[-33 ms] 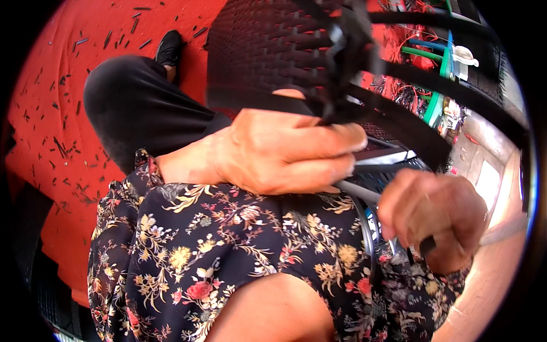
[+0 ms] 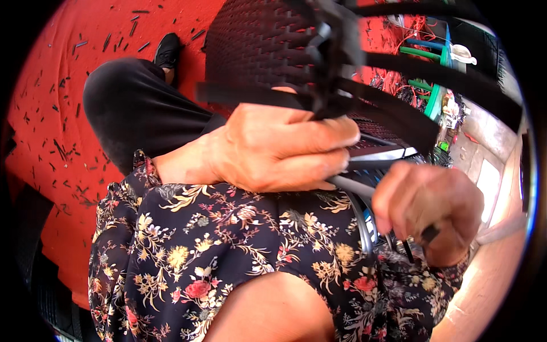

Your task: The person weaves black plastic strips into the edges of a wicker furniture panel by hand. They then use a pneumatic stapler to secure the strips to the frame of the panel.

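Observation:
My left hand point(image 2: 285, 149) is closed around a bundle of flat black plastic strips point(image 2: 399, 71) where they leave a black woven panel point(image 2: 256, 45) held in front of me. Lower right, my right hand point(image 2: 428, 212) is a fist around a thin black strip end point(image 2: 408, 251) that pokes out below the fingers. A grey metal frame tube point(image 2: 354, 191) runs between the two hands. The strips' far ends blur near the lens.
A dark floral garment point(image 2: 228, 251) covers my lap. A black trouser leg point(image 2: 131, 108) and black shoe point(image 2: 168, 51) stretch over the red floor point(image 2: 45, 119), littered with several short black offcuts. Green and white items point(image 2: 437, 94) lie at the upper right.

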The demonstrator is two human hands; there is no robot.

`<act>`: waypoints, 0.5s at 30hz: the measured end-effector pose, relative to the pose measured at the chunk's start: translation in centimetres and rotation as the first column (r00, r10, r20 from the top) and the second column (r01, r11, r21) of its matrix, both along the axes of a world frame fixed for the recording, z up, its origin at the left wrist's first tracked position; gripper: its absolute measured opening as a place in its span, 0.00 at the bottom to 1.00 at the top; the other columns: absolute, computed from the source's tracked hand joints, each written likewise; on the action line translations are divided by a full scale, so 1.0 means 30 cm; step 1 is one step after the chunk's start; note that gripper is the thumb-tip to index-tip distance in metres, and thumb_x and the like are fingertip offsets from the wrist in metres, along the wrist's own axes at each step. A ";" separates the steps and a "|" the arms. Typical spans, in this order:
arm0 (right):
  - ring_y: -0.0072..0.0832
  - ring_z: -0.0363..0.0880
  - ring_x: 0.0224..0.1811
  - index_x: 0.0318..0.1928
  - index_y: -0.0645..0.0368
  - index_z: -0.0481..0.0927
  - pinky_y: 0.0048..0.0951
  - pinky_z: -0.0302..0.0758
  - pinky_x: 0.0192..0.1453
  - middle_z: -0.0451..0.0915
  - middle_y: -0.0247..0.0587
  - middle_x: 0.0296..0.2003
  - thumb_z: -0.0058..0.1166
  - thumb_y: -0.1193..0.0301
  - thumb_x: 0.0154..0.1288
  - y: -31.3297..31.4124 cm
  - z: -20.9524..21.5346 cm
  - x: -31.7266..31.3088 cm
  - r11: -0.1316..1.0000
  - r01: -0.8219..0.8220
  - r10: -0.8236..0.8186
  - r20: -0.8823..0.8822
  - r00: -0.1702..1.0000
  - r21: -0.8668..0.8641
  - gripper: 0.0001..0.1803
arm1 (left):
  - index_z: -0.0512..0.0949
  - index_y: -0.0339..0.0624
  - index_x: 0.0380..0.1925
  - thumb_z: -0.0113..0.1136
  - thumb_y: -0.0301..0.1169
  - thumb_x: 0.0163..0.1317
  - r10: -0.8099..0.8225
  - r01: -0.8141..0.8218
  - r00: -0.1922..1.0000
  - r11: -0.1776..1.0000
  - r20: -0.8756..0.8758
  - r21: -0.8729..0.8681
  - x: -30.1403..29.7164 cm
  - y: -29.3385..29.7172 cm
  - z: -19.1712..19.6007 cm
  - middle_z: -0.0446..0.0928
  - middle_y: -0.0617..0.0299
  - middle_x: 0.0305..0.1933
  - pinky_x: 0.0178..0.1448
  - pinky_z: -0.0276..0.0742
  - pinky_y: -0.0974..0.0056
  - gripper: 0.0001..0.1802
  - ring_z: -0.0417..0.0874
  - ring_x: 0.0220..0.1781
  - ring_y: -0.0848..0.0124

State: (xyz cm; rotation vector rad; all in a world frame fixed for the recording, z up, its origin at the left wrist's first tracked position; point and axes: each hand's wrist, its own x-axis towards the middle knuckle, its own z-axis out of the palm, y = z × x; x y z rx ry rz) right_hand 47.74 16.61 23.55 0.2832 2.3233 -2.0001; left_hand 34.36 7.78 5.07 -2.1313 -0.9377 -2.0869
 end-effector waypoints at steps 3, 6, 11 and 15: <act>0.34 0.76 0.27 0.26 0.61 0.68 0.27 0.73 0.29 0.74 0.41 0.24 0.47 0.76 0.65 -0.002 -0.031 0.003 0.993 0.116 -0.117 -0.063 0.991 -0.011 0.09 | 0.79 0.32 0.36 0.66 0.36 0.51 0.024 -0.027 0.997 0.999 -0.073 -0.037 -0.051 0.011 -0.006 0.79 0.46 0.42 0.27 0.73 0.66 0.18 0.82 0.32 0.64; 0.35 0.76 0.27 0.27 0.60 0.67 0.28 0.73 0.30 0.74 0.42 0.23 0.50 0.74 0.67 0.008 -0.073 0.007 0.975 0.223 -0.222 -0.102 0.970 -0.003 0.11 | 0.79 0.32 0.35 0.64 0.37 0.50 0.045 -0.048 0.995 0.998 -0.087 -0.043 -0.080 0.016 -0.007 0.79 0.45 0.42 0.24 0.71 0.67 0.18 0.83 0.31 0.63; 0.36 0.77 0.29 0.29 0.62 0.69 0.32 0.75 0.35 0.75 0.42 0.24 0.52 0.72 0.67 0.066 -0.136 0.012 0.971 0.229 -0.237 -0.166 0.957 -0.062 0.10 | 0.79 0.29 0.33 0.63 0.34 0.46 0.034 -0.042 0.996 0.993 -0.080 -0.111 -0.113 0.011 -0.002 0.78 0.43 0.42 0.24 0.70 0.66 0.18 0.82 0.32 0.60; 0.35 0.78 0.32 0.34 0.66 0.72 0.34 0.76 0.39 0.76 0.41 0.26 0.55 0.70 0.64 0.119 -0.166 0.016 0.989 0.121 -0.135 -0.184 0.974 -0.085 0.10 | 0.78 0.29 0.32 0.64 0.29 0.44 0.047 -0.064 0.996 0.972 -0.079 -0.228 -0.120 -0.010 0.017 0.77 0.42 0.42 0.29 0.71 0.63 0.16 0.82 0.32 0.58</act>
